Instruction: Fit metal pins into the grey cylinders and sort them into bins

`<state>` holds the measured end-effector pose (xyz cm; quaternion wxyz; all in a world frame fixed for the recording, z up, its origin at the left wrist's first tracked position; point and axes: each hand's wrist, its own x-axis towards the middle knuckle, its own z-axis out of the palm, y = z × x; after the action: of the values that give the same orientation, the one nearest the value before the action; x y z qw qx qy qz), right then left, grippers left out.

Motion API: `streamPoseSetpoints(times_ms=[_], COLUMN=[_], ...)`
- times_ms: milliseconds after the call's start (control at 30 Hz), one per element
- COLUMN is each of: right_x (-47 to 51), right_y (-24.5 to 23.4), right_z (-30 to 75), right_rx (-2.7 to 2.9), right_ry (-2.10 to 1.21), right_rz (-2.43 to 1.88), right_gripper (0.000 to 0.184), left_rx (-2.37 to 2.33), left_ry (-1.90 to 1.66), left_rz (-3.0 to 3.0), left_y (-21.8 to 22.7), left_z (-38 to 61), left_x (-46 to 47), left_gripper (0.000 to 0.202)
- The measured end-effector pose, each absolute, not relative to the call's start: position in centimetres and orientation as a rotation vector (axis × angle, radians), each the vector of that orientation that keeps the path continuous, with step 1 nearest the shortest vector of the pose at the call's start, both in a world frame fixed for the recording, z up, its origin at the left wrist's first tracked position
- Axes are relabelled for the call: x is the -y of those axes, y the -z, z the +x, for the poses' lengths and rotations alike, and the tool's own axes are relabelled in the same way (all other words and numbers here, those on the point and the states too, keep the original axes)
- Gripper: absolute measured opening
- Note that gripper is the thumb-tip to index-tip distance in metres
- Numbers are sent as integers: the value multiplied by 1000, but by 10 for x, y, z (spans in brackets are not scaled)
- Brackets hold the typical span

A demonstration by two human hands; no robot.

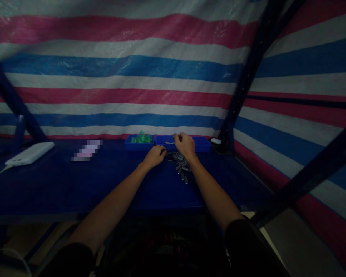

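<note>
My left hand (155, 156) is low over the blue table, its fingers closed on a small dark piece (162, 152) whose kind I cannot make out. Over the front edge of a blue tray (202, 144) is my right hand (186, 145), thumb and fingers pinched together; anything between them is too small to name. Thin metal pieces (169, 142) lie in that tray, beside the right fingertips. Beneath and between the hands spreads a loose pile of small grey-handled pieces (182, 165) with thin metal shafts, partly hidden by the right wrist.
Left of the long tray stands a blue tray (127, 144) with green plastic bits (141, 137). A white power bank (31, 153) with a cable and a blurred flat object (88, 150) lie farther left. A white case (216, 141) sits at right, near a blue post (239, 88).
</note>
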<state>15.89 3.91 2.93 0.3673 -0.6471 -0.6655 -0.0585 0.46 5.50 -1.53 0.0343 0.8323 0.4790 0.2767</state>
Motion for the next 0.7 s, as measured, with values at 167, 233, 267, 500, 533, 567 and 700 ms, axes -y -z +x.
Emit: streamPoseSetpoints(times_ms=[167, 233, 267, 500, 533, 567, 700], right_x=[-54, -54, -53, -46, -45, -44, -40], right_y=[-24, -19, -17, -3, -2, -1, 0], right_z=[171, 175, 177, 171, 168, 164, 153], right_rx=[1676, 1760, 1800, 2013, 2058, 2098, 2182], right_ry=[64, 27, 8, -129, -153, -179, -226], right_rz=[-1744, -1692, -1655, -1456, -1411, -1365, -1233], right_gripper=[43, 37, 35, 25, 23, 22, 20], left_rx=[-1578, -1605, -1609, -1507, -1490, -1479, -1434], left_ry=[-568, -541, -541, -774, -851, -934, -1215], left_rz=[2736, 2733, 2720, 2413, 2324, 2230, 1948], left_y=[23, 23, 24, 26, 26, 25, 21], left_z=[13, 11, 9, -4, -4, -4, -4], left_x=[-54, -51, -50, -51, -53, -54, -60], left_gripper=[28, 27, 26, 28, 27, 26, 22])
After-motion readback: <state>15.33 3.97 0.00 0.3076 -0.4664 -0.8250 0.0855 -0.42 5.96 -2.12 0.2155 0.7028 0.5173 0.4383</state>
